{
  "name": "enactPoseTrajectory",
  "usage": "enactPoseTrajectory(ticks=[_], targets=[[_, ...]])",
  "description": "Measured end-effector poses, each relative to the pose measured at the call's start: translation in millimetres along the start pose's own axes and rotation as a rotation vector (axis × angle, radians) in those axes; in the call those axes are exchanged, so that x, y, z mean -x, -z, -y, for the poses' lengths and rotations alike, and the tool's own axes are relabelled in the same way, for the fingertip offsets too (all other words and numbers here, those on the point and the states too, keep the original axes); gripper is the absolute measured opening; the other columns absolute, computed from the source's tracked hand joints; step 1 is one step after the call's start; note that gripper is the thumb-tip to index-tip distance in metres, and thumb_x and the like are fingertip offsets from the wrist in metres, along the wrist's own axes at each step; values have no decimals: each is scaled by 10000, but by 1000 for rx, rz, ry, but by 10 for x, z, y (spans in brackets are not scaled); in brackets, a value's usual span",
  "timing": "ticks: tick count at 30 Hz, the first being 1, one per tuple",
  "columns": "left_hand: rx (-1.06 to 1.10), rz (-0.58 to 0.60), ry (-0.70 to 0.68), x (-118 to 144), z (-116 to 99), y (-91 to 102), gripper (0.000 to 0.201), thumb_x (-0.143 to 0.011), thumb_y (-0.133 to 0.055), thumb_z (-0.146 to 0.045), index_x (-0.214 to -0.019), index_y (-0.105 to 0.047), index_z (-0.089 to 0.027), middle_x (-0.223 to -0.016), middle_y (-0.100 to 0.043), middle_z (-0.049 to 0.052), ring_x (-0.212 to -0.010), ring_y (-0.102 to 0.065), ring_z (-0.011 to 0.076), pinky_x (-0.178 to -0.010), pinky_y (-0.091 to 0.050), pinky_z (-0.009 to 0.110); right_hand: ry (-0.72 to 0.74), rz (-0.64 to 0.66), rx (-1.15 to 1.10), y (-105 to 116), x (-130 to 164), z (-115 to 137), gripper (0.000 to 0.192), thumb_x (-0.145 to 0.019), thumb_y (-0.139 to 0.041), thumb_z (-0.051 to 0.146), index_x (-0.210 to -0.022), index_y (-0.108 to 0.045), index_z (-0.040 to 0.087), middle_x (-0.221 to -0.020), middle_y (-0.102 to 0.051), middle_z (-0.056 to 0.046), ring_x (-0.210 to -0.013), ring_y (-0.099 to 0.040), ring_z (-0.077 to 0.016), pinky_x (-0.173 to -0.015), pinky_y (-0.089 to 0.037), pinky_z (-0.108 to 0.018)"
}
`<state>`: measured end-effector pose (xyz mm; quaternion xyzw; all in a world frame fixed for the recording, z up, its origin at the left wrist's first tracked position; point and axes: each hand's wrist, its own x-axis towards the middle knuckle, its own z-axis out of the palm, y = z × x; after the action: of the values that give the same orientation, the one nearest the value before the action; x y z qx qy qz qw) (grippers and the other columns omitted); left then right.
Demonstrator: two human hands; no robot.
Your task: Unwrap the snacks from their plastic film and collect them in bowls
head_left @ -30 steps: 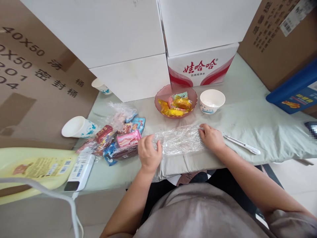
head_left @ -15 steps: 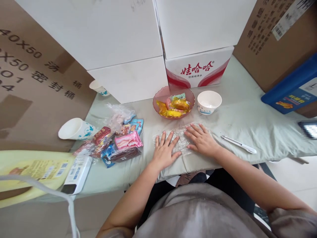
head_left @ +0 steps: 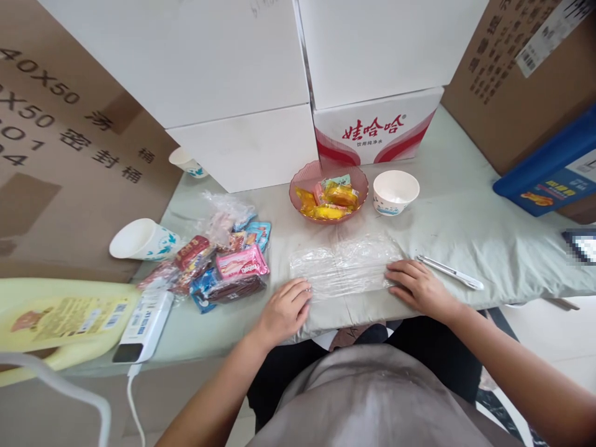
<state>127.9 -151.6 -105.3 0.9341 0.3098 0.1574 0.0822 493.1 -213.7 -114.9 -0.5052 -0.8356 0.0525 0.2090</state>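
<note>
A flat, crinkled clear plastic bag [head_left: 347,267] lies on the cloth-covered table before me. My left hand [head_left: 285,310] is closed at its lower left corner, fingers together and thumb tucked in close. At the right edge of the bag, my right hand [head_left: 421,287] has its fingers curled onto the plastic, its thumb hidden. Creases run across the bag between the two hands. A white pen [head_left: 451,272] rests just beyond my right hand. Behind the bag stands a pink scalloped bowl [head_left: 298,208] holding yellow-wrapped and other small snacks.
A pile of wrapped snacks [head_left: 242,264] sits to the left, beside a tipped paper cup [head_left: 144,241]. A white paper bowl [head_left: 395,192] stands right of the pink one. White boxes [head_left: 242,152] form the back. A yellow jug [head_left: 69,320] and white power bank [head_left: 144,326] lie at left.
Both hands were spread flat on the plastic bag. They have moved apart and toward me to its sides, their fingers now curled in at its edges. The bag looks flatter and wider.
</note>
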Motion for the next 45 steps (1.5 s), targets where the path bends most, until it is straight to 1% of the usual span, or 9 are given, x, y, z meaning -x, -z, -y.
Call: enactPoseTrajectory(ticks=[5, 11, 16, 21, 27, 31, 35, 41, 45], targets=[[138, -96, 48, 72, 41, -41, 256, -884, -434, -81, -947, -657, -192, -1117, -698, 70, -1171, -608, 193, -1001, -512, 359, -4, -19, -75, 66, 171, 88, 192, -955, -485, 215, -1047, -653, 218, -1065, -695, -83, -1046, -622, -229, -884, -509, -423], [183, -173, 343, -54, 45, 51, 175, -933, -439, -237, -947, -610, -201, -828, -709, 20, -747, -685, 150, -707, -541, 266, -271, -63, -198, 126, 66, 171, 216, -978, -411, 285, -997, -615, 219, -922, -710, -60, -833, -676, -191, -740, -539, -330], [7, -145, 537, -280, 148, -46, 207, -907, -468, -271, -1038, -606, -190, -844, -721, 35, -734, -693, 183, -674, -511, 271, -465, -86, -25, -44, -181, 124, 288, -986, -380, 338, -1029, -626, 197, -971, -728, -62, -826, -686, -203, -732, -500, -310], [-177, -28, 646, -419, 201, -165, 271, -886, -519, -268, -1119, -602, -160, -875, -724, 68, -747, -687, 228, -649, -499, 302, -521, 53, 261, -199, -318, 77, 320, -986, -388, 352, -1058, -644, 174, -913, -715, -77, -697, -653, -218, -623, -416, -312], [-287, -312, 420, -500, -109, -93, 269, -924, -471, -285, -1054, -651, -133, -1038, -671, 152, -1031, -627, 283, -901, -477, 392, -390, -168, 274, -52, -397, 192, 364, -979, -413, 393, -1092, -652, 143, -1020, -677, -137, -967, -603, -271, -842, -440, -383], [-143, -71, 103, -537, -442, -256, 527, -938, -468, -452, -1375, -482, -159, -1423, -492, 157, -1392, -356, 321, -1120, -307, 487, -20, -40, 167, -168, -487, 359, 535, -970, -400, 510, -1344, -529, 150, -1367, -551, -143, -1308, -434, -287, -1079, -320, -467], [-164, 139, 170, -467, -488, -498, 810, -857, -516, -632, -1505, -294, -200, -1572, -283, 145, -1469, -124, 398, -1134, -173, 634, 74, 151, 173, -375, -434, 313, 799, -899, -388, 688, -1496, -331, 159, -1532, -362, -143, -1436, -246, -319, -1138, -199, -558], [-188, 139, 166, -406, -441, -433, 750, -856, -574, -565, -1480, -355, -212, -1566, -292, 149, -1445, -186, 406, -1120, -196, 640, -5, 139, 225, -214, 50, 203, 966, -825, -437, 764, -1514, -273, 106, -1536, -330, -191, -1439, -224, -360, -1123, -208, -575], [-127, 75, 217, -434, -682, -398, 502, -899, -563, -397, -1369, -519, -225, -1372, -514, 160, -1269, -444, 365, -1014, -386, 550, -15, 82, 174, -97, 457, 392, 570, -921, -522, 449, -1421, -454, 183, -1415, -512, -144, -1284, -459, -306, -1016, -375, -479]])
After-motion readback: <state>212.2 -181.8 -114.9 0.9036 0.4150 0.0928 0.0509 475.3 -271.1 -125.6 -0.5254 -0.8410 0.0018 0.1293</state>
